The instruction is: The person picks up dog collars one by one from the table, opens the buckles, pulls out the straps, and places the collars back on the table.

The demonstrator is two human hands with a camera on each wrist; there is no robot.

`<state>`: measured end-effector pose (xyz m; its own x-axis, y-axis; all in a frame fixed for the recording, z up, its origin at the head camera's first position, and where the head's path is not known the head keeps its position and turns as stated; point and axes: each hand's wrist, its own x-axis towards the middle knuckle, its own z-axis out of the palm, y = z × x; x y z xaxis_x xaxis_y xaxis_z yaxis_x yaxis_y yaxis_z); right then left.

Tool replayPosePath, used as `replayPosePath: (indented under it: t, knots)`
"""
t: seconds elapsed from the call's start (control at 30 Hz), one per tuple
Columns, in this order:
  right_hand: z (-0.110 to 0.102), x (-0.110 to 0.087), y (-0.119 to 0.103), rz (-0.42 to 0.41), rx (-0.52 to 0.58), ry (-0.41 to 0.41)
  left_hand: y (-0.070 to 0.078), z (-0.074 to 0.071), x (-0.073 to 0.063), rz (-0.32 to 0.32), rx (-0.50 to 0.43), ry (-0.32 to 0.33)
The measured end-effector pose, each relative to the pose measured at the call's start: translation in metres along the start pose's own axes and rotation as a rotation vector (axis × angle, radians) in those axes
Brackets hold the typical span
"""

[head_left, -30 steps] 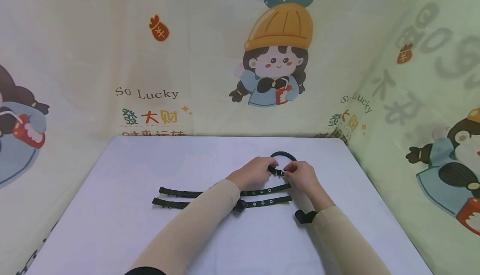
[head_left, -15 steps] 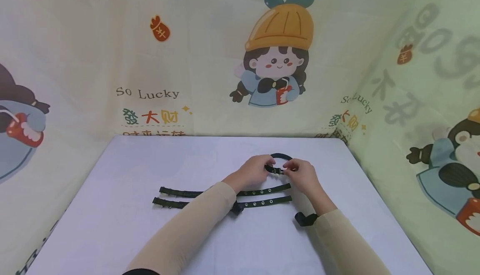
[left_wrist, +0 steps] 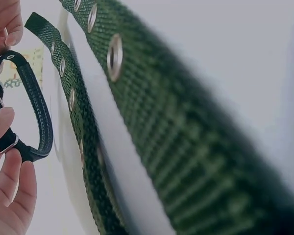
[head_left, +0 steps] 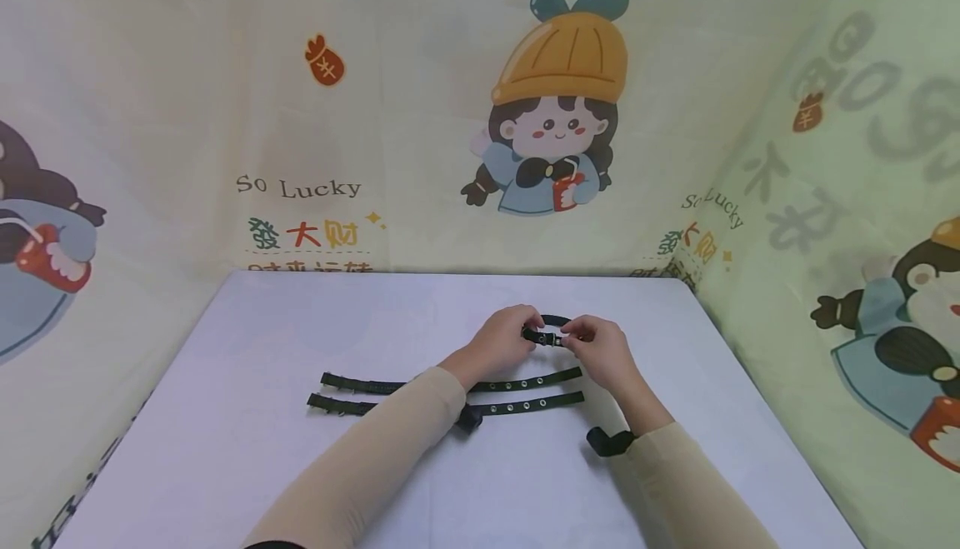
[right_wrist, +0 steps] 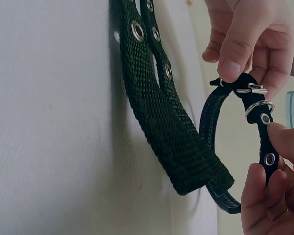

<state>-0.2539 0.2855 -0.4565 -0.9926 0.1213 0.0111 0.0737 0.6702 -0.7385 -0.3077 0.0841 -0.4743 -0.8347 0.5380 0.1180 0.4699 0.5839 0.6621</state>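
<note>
A dark collar (head_left: 551, 339) with a silver buckle (right_wrist: 252, 89) and a metal ring (right_wrist: 258, 108) is held up as a loop near the table's back right. My left hand (head_left: 504, 339) pinches it beside the buckle, thumb on the near face. My right hand (head_left: 606, 351) pinches the strap end with metal eyelets, the thumb and fingertips on either side, as the right wrist view shows. The strap seems to run through the buckle. Two dark green webbing straps (head_left: 525, 383) with eyelets lie in front of the hands; my left forearm covers their middle parts.
The white table (head_left: 225, 449) extends around the hands. Cloth walls (head_left: 420, 149) printed with cartoon figures stand behind it and at both sides. A black wrist-worn block (head_left: 609, 441) sits by the right cuff, another (head_left: 470, 418) by the left wrist.
Both hands have shifted slightly left with the collar, and the right hand's grip stays at the strap end. The loop's back arc shows lower and flatter. The two straps lie still.
</note>
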Motion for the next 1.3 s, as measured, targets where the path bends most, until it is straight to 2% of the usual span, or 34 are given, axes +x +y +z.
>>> replayPosePath:
  t: [0.43,0.8,1.3]
  knots:
    - [0.000,-0.009,-0.004,-0.014,0.060,-0.001,0.004,-0.005,-0.012,-0.017,-0.040,0.034]
    - [-0.001,-0.018,-0.012,0.002,0.089,-0.013,0.006,-0.009,-0.021,0.002,-0.050,0.088]
    - [-0.003,-0.025,-0.024,0.000,0.101,-0.012,0.012,-0.022,-0.036,0.041,-0.058,0.174]
